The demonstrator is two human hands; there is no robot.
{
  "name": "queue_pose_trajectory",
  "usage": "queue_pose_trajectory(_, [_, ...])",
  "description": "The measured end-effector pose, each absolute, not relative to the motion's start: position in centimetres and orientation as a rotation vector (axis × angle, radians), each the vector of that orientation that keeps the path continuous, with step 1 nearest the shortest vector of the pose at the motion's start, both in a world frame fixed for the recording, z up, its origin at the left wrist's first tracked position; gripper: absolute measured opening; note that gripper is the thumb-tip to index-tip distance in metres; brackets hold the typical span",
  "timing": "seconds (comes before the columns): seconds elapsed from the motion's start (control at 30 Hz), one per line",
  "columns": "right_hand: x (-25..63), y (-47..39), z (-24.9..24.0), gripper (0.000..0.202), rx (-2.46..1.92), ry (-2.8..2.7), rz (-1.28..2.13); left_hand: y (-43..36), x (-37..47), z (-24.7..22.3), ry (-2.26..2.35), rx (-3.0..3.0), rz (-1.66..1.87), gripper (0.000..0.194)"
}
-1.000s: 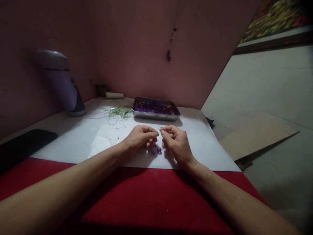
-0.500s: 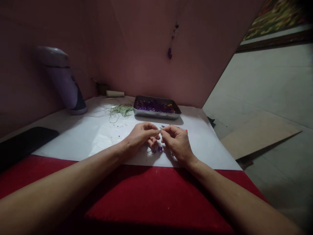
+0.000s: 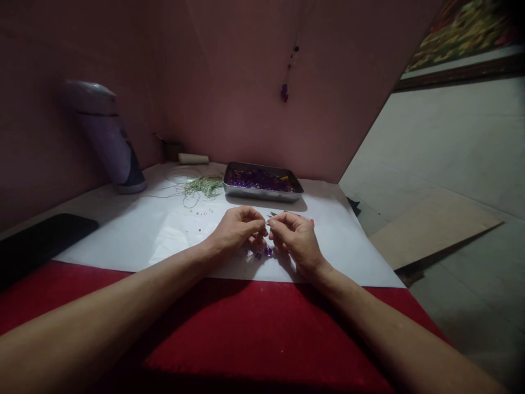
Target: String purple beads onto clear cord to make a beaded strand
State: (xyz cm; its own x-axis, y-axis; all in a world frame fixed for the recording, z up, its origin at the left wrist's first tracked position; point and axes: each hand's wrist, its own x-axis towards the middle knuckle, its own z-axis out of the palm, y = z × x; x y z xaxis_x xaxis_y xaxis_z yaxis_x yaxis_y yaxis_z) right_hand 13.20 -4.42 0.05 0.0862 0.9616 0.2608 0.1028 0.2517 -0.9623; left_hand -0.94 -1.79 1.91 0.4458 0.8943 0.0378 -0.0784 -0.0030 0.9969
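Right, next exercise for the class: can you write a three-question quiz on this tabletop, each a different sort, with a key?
1. True or false: the metal tray holds purple beads.
2. Which lies right beside the metal tray? A: framed picture; B: green thread; C: brown board.
3. Fill in: the left hand and right hand are close together over a ____ sheet.
Key: 1 true; 2 B; 3 white.
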Motion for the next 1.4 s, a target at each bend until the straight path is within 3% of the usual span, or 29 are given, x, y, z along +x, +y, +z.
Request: queue_pose_trajectory(1.4, [12.94, -4.59, 0.46, 0.016, -1.089, -1.236, 1.065, -1.53, -1.14, 1.58, 0.862, 1.426, 0.944, 0.009])
